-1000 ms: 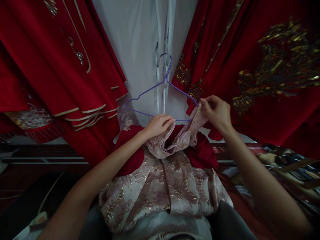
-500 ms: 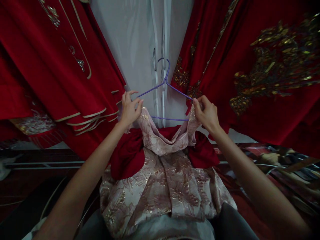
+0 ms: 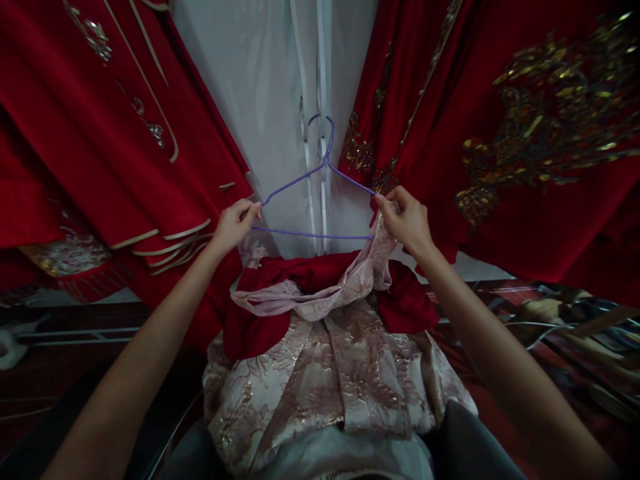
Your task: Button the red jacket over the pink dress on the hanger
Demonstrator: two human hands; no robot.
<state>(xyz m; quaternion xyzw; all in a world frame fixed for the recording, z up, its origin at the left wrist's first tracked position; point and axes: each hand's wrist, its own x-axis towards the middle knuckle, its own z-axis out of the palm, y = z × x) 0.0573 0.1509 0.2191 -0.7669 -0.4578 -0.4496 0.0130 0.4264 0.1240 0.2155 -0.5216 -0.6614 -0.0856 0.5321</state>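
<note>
A purple wire hanger (image 3: 300, 178) is held upright, its hook at the top. My left hand (image 3: 239, 223) is closed on the hanger's left end. At the right shoulder of the hanger, my right hand (image 3: 404, 219) pinches the hanger together with one strap of a pink and gold brocade dress (image 3: 363, 373). That strap hangs from the right side, while the left part of the neckline has dropped and lies slack over the dress's dark red sleeve (image 3: 260, 330). The skirt rests over my lap.
Red embroidered garments hang at the left (image 3: 125, 147) and right (image 3: 440, 120), with a pale surface (image 3: 240, 73) between them. A metal bar (image 3: 85, 333) runs low at the left. Assorted items (image 3: 565, 320) lie at the lower right.
My left hand has moved left and down and closed on the hanger's end. The left strap has come off the hanger and fallen. My right hand keeps its hold, shifted slightly left.
</note>
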